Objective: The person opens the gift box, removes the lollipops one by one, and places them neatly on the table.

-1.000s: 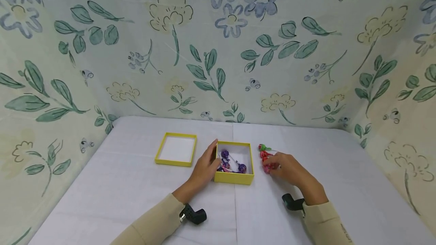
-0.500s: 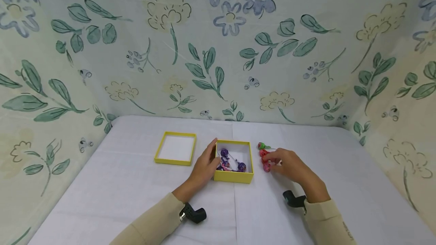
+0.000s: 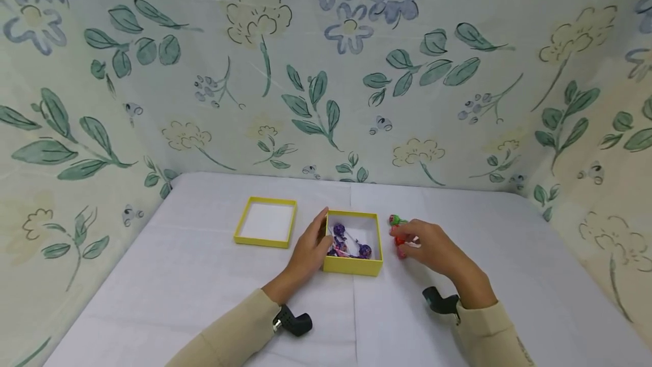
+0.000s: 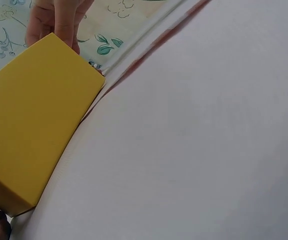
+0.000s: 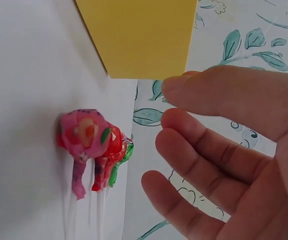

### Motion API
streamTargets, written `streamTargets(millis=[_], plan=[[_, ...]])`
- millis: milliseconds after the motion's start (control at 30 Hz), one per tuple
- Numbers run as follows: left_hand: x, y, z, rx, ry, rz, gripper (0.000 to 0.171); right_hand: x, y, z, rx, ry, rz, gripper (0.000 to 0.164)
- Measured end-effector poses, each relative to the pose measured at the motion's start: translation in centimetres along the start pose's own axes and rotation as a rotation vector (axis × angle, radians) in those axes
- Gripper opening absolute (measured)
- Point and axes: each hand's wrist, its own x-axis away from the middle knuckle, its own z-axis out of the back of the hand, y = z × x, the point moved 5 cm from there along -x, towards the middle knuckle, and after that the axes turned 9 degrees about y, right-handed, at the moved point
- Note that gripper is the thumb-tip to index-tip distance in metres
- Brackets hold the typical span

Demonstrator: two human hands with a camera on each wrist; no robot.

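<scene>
Fabric (image 3: 346, 95) printed with flowers and leaves rises beyond both your hands, and a white tablecloth (image 3: 178, 282) spreads beneath them. Between your hands stands an open yellow box (image 3: 352, 267) with a white interior; several purple lollipops (image 3: 364, 251) lie loosely in it, dark patterned wrappers on white sticks, some pink showing in the heap nearest your left thumb. Beyond your left hand and to its left lies a shallow, yellow-rimmed lid (image 3: 266, 221), its white inside facing up.

Your left hand (image 3: 307, 249) grips the box by its left side. Your right hand (image 3: 430, 245) grasps nothing that can be seen: its fingers are relaxed and slightly bent.

Just beside those right fingers, on the side toward the box, three wrapped heads sit in a row on the cloth: a pink lollipop (image 5: 85, 134) closest to you, a glossy red lollipop (image 5: 115, 141) next, and a green lollipop (image 3: 394, 220) farthest. White sticks run from them toward your right hand.
</scene>
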Motion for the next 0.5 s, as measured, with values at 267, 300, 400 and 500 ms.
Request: streamTargets(millis=[267,300,400,500], plan=[[0.0,-0.1,-0.1,0.007,0.006,-0.006,0.062,-0.1,-1.2,0.1,-0.024,-0.005,0.008,0.03],[-0.1,-0.1,-0.1,0.006,0.008,-0.007,0.062,-0.1,-1.4,0.1,-0.019,-0.001,0.02,0.029],[-0.1,-0.1,-0.1,0.004,0.009,-0.01,0.062,-0.3,-2.0,0.2,-0.009,0.016,0.05,0.026],[-0.1,0.0,-0.1,0.005,0.008,-0.011,0.062,-0.7,-2.8,0.3,-0.003,0.021,0.094,0.025]])
